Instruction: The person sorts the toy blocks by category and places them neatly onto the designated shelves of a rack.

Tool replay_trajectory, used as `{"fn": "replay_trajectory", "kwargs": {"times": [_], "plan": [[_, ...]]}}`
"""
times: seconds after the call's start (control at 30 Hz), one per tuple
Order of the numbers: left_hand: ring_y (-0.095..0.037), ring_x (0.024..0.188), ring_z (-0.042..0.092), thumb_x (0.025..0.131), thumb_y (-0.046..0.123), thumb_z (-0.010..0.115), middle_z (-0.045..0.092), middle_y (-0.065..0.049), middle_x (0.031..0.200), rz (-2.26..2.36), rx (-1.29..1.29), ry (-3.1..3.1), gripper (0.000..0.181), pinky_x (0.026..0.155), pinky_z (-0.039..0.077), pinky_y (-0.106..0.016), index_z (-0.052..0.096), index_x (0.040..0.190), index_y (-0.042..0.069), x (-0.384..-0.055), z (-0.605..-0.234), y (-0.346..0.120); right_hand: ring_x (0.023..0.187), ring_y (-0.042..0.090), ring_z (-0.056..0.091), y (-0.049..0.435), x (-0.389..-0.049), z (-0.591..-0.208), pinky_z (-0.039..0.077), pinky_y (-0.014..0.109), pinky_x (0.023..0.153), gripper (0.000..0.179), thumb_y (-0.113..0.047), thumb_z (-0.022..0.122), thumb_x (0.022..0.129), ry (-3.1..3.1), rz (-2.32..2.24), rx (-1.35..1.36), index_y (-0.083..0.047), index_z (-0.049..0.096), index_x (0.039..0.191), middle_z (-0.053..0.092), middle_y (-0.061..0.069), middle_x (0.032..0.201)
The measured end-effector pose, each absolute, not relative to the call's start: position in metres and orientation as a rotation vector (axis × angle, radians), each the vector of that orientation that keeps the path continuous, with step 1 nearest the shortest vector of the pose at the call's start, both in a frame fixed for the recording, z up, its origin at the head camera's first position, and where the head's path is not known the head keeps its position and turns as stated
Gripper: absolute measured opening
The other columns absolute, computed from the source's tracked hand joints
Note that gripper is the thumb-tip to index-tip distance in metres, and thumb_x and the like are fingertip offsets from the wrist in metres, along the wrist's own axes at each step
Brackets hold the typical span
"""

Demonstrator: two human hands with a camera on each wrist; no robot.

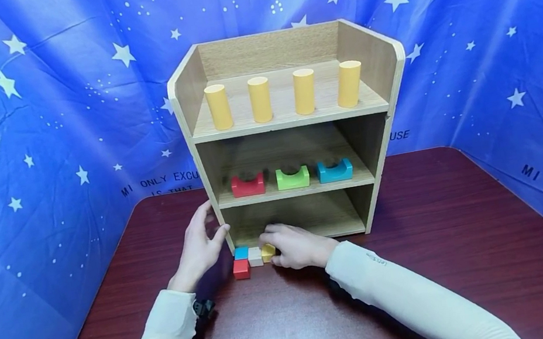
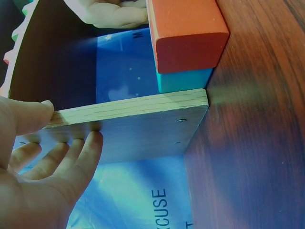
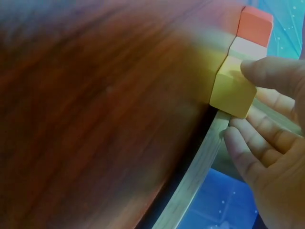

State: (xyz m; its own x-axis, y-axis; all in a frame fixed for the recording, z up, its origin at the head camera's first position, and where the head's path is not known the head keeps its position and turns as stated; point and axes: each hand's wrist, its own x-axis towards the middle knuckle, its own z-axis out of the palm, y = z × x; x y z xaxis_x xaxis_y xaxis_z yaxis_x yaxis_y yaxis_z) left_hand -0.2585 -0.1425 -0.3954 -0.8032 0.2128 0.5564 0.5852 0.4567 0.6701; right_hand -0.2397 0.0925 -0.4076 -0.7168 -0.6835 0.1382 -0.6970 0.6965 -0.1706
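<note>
My left hand (image 1: 198,253) grips the left side panel of a wooden shelf unit (image 1: 277,125) low down. In the left wrist view its thumb lies at the panel's front edge and the fingers press the outer face. By the unit's bottom front edge, my right hand (image 1: 298,246) pinches a yellow block (image 3: 233,90) between thumb and fingers. That block stands at the right end of a short row, beside a white block (image 1: 255,257) and a blue block (image 1: 241,253). A red block (image 1: 241,269) sits in front of the blue one.
Several yellow cylinders (image 1: 260,100) stand upright on the top shelf. On the middle shelf are a red arch block (image 1: 248,185), a green one (image 1: 293,178) and a blue one (image 1: 335,171). Beneath is a dark red wooden table (image 1: 463,234); a blue starry curtain (image 1: 470,43) hangs around it.
</note>
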Motion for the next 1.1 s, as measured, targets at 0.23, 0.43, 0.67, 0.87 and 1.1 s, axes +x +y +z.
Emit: {"fn": "replay_trajectory", "kwargs": {"times": [0.23,0.43,0.67,0.87,1.1], "plan": [[-0.026,0.100,0.061,0.084,-0.002,0.069,0.057,-0.014,0.119,-1.286,-0.670,-2.315,0.059,0.075,0.055,-0.040,0.045,0.137,0.005,-0.2595,-0.3962,-0.1427,0.102,0.017,0.055,0.0921,-0.2406,-0.4092,0.047,0.030,0.091,0.032,-0.016,0.072,0.082,-2.834,0.317,1.160,-0.015,0.063,0.112,0.056,-0.001,0.105],[-0.026,0.101,0.061,0.084,-0.003,0.069,0.057,-0.014,0.119,-1.291,-0.679,-2.310,0.060,0.074,0.055,-0.040,0.044,0.137,0.005,-0.2594,-0.3964,-0.1427,0.102,0.017,0.055,0.0921,-0.2411,-0.4085,0.046,0.030,0.092,0.031,-0.014,0.071,0.082,-2.830,0.341,1.173,-0.014,0.063,0.112,0.057,-0.001,0.105],[-0.027,0.100,0.061,0.083,-0.003,0.069,0.057,-0.015,0.119,-1.292,-0.684,-2.301,0.059,0.075,0.055,-0.040,0.045,0.136,0.004,-0.2603,-0.3970,-0.1424,0.100,0.017,0.056,0.0946,-0.2422,-0.4086,0.047,0.030,0.091,0.032,-0.015,0.071,0.081,-2.813,0.348,1.188,-0.013,0.064,0.112,0.057,0.000,0.104],[-0.028,0.099,0.062,0.082,-0.004,0.069,0.057,-0.018,0.118,-1.266,-0.695,-2.286,0.059,0.075,0.055,-0.041,0.045,0.136,0.001,-0.2601,-0.3972,-0.1426,0.105,0.019,0.057,0.0988,-0.2442,-0.4063,0.046,0.032,0.095,0.033,-0.016,0.070,0.082,-2.823,0.372,1.204,-0.012,0.064,0.114,0.060,0.002,0.110],[-0.028,0.101,0.062,0.082,-0.005,0.069,0.057,-0.018,0.120,-1.282,-0.692,-2.290,0.060,0.076,0.055,-0.040,0.045,0.136,0.002,-0.2603,-0.3968,-0.1431,0.102,0.016,0.057,0.1008,-0.2472,-0.4001,0.047,0.029,0.092,0.031,-0.013,0.069,0.080,-2.786,0.466,1.247,-0.012,0.065,0.111,0.060,0.000,0.107]]}}
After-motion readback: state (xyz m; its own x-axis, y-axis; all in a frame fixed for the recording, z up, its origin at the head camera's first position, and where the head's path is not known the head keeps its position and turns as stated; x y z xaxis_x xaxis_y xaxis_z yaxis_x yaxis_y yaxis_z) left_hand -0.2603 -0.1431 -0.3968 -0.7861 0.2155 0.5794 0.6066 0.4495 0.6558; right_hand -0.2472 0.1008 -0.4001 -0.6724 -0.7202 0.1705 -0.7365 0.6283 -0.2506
